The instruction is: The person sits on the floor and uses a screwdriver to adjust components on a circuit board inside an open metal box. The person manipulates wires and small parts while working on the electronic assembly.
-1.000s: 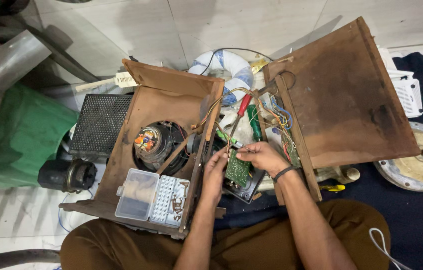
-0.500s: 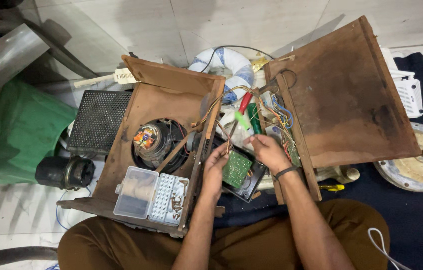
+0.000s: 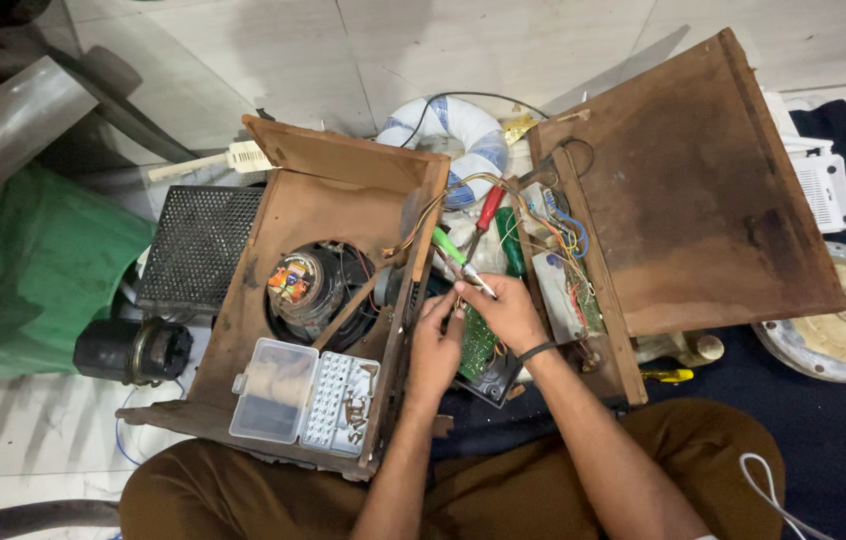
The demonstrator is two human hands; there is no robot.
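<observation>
Probing the green circuit board [image 3: 479, 345]: right hand [image 3: 508, 312] grips a green screwdriver [image 3: 455, 258], left hand [image 3: 435, 345] steadies the board; next needs a careful tip.

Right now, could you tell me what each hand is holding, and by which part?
The right hand grips a green-handled screwdriver low on its shaft, near the tip. The left hand rests at the edge of the green circuit board; whether it grips it cannot be told.

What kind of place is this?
Probably an informal electronics repair spot on a tiled floor, not a bench. A person sits over an opened wooden speaker cabinet with its speaker exposed, a green circuit board at both hands, and screwdrivers and a parts box nearby.
</observation>
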